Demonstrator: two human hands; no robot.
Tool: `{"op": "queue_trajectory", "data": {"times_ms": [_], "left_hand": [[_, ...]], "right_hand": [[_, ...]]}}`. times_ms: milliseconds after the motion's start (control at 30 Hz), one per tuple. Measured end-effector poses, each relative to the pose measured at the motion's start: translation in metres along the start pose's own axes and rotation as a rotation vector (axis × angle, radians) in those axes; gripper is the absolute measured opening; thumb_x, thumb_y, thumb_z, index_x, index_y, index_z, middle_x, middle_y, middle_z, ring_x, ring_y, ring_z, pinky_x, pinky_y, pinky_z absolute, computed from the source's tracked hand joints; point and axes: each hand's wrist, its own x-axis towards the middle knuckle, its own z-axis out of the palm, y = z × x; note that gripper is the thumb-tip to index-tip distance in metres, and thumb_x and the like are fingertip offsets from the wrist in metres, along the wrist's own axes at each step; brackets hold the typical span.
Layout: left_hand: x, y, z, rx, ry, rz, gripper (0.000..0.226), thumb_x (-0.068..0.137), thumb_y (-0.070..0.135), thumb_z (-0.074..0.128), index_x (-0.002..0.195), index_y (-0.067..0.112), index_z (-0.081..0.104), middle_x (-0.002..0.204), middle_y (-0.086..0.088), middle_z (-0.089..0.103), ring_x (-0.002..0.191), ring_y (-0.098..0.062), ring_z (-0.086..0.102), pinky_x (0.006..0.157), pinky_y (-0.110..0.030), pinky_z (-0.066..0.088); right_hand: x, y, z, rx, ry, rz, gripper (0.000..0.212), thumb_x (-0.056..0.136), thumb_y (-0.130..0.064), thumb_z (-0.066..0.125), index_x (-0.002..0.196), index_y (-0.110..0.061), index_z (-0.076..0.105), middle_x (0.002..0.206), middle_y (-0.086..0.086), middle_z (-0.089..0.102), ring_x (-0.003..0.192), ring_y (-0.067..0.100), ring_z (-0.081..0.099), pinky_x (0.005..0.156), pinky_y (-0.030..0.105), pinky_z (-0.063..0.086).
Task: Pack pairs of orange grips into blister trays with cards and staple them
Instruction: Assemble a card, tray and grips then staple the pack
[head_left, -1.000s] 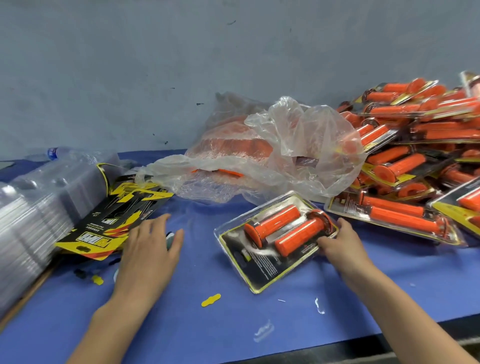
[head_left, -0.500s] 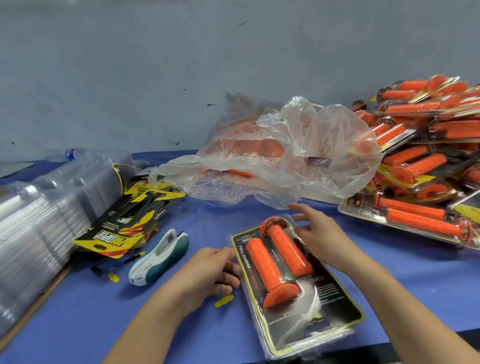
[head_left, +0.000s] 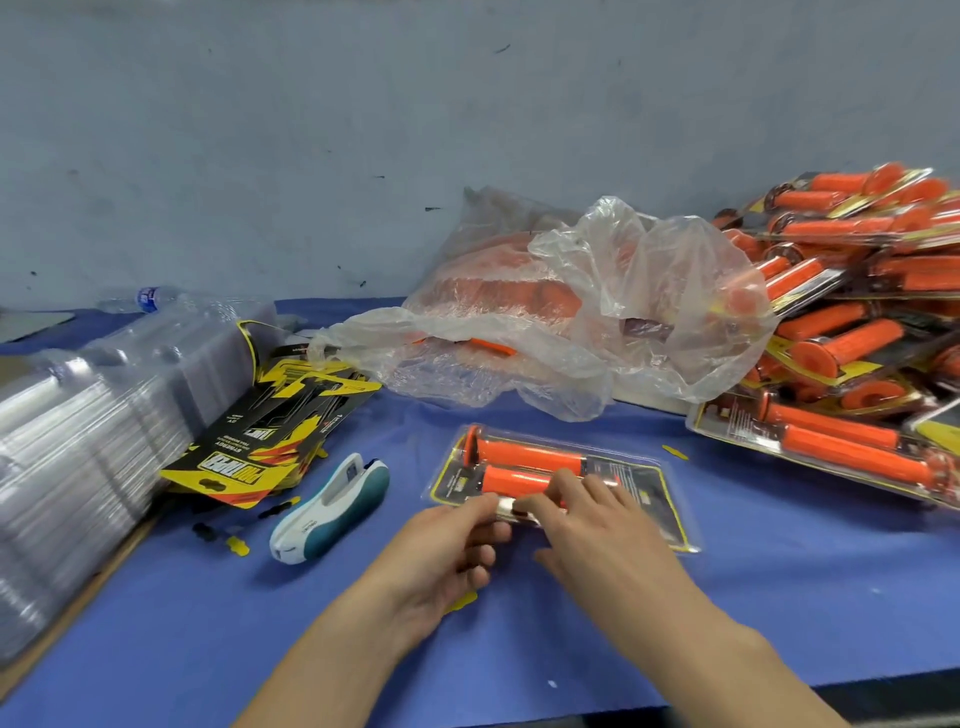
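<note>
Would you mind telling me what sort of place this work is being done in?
Probably a hand-packing bench in a small workshop: a heap of finished blister packs, a stack of empty clear trays and a stapler share the table.

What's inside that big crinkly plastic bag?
Orange shapes show through the plastic bag, probably loose grips. The wrinkled film blurs them, so their number and whatever lies deeper cannot be seen.

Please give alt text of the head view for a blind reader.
The left hand pinches and the right hand presses the near edge of a pack of two orange grips on a blue table. A stapler lies left of it, by cards and clear trays; a pile of packs is at right.
</note>
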Motion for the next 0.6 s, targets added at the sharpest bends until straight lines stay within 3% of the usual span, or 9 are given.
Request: {"op": "queue_trajectory", "data": {"times_ms": [67,133,200,267,367,500,600], "left_hand": [[-0.008,0.002,-0.010,0.313,0.045,0.121,0.047,0.094,0.054,0.053,0.064,0.018,0.061,0.059,0.002,0.063,0.044,-0.011,0.050,0.041,-0.020,0.037],[-0.011,0.002,-0.020,0.766,0.303,0.495,0.063,0.091,0.071,0.038,0.057,0.020,0.054,0.050,0.006,0.056,0.045,-0.009,0.047,0.043,-0.023,0.035],[-0.012,0.000,-0.024,1.143,0.490,0.974,0.044,0.092,0.067,0.042,0.067,0.033,0.054,0.062,0.012,0.056,0.061,-0.007,0.049,0.054,-0.022,0.037],[-0.005,-0.008,-0.019,1.402,0.422,1.228,0.017,0.086,0.050,0.065,0.091,0.034,0.063,0.085,0.014,0.061,0.076,-0.011,0.057,0.067,-0.028,0.046],[0.007,-0.022,-0.016,1.590,0.432,1.233,0.014,0.081,0.030,0.079,0.085,0.027,0.066,0.082,0.008,0.059,0.074,-0.018,0.059,0.065,-0.034,0.045],[0.012,-0.022,-0.026,1.605,0.477,1.338,0.014,0.094,0.030,0.057,0.082,0.027,0.062,0.080,0.009,0.057,0.071,-0.017,0.057,0.064,-0.032,0.041],[0.013,-0.018,-0.041,1.601,0.454,1.300,0.022,0.095,0.034,0.047,0.082,0.026,0.063,0.080,0.009,0.059,0.070,-0.017,0.058,0.064,-0.033,0.045]], "right_hand": [[-0.004,0.010,0.007,0.005,0.120,0.029,0.043,0.061,-0.017,0.087,0.095,-0.031,0.065,0.091,-0.007,0.056,0.079,0.019,0.059,0.066,0.032,0.047],[-0.004,0.017,0.013,0.027,0.207,0.025,0.045,0.055,-0.013,0.091,0.088,-0.032,0.067,0.083,-0.010,0.056,0.071,0.017,0.057,0.059,0.029,0.045],[-0.004,0.019,0.017,0.027,0.261,-0.015,0.044,0.057,-0.015,0.091,0.089,-0.033,0.067,0.082,-0.011,0.056,0.071,0.016,0.055,0.059,0.027,0.042],[-0.004,0.019,0.020,0.039,0.309,-0.048,0.041,0.060,-0.017,0.090,0.091,-0.034,0.068,0.083,-0.011,0.055,0.073,0.015,0.055,0.061,0.026,0.041],[-0.010,0.019,0.023,0.048,0.323,-0.113,0.041,0.064,-0.013,0.086,0.097,-0.031,0.069,0.085,-0.009,0.056,0.075,0.016,0.056,0.067,0.027,0.045],[-0.018,0.027,0.024,0.016,0.327,-0.176,0.041,0.066,-0.006,0.081,0.099,-0.026,0.066,0.087,-0.006,0.055,0.076,0.018,0.053,0.067,0.027,0.043],[-0.027,0.047,0.025,-0.007,0.337,-0.197,0.038,0.068,-0.002,0.078,0.094,-0.024,0.063,0.087,-0.005,0.053,0.076,0.019,0.052,0.069,0.026,0.037]]}}
